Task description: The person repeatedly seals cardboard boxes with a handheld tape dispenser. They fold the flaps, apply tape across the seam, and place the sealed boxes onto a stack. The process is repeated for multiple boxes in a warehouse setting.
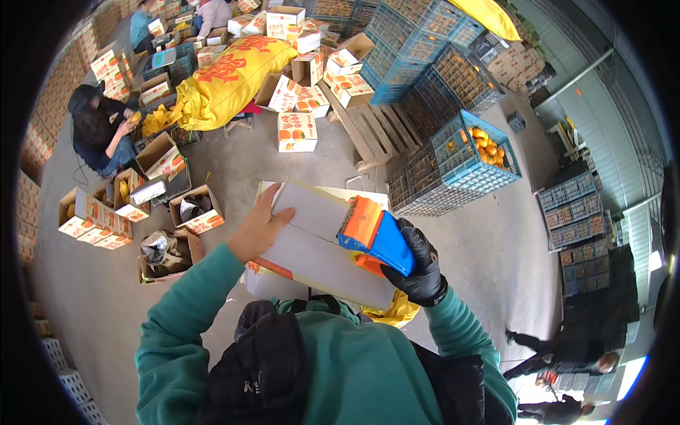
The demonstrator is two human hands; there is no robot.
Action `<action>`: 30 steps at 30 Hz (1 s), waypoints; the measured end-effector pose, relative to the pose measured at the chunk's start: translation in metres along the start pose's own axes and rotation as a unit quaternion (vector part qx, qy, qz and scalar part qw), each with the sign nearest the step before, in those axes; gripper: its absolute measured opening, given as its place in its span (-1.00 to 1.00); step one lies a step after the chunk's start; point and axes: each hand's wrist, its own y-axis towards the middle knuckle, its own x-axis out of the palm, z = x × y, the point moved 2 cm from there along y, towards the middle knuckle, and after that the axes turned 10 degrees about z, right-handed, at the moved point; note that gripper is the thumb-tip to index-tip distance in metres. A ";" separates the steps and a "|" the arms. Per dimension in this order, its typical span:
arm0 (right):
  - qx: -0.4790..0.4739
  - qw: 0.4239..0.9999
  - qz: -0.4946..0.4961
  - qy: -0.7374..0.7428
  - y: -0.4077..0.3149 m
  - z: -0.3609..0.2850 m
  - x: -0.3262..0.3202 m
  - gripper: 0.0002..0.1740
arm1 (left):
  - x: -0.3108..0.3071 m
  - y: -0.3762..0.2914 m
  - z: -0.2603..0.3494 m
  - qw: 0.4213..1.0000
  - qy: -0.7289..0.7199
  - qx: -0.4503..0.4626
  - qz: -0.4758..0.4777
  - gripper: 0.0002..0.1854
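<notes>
My bare left hand (263, 226) grips the upper left edge of a cardboard box (313, 255), its thumb on the pale face. A seam runs across that face between my hands. In its black glove, my right hand (422, 265) is closed around a blue and orange tape dispenser (377, 234). The dispenser's orange end lies over the box's right part; whether it touches the cardboard I cannot tell. Under the held box, more printed cardboard (377, 196) shows at the back. Yellow cloth or plastic (396, 313) hangs below the box's right corner.
Blue crates of orange fruit (478, 154) stand at the right beside a wooden pallet (377, 133). A printed carton (297, 133) sits on the floor ahead. Open cartons (196, 210) are at the left, near a seated person (101, 127). People walk at the lower right.
</notes>
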 end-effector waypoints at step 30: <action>0.006 0.988 -0.109 -0.113 0.037 -0.045 0.006 -0.24 | -0.037 0.014 0.000 0.981 0.160 0.007 0.113 -0.67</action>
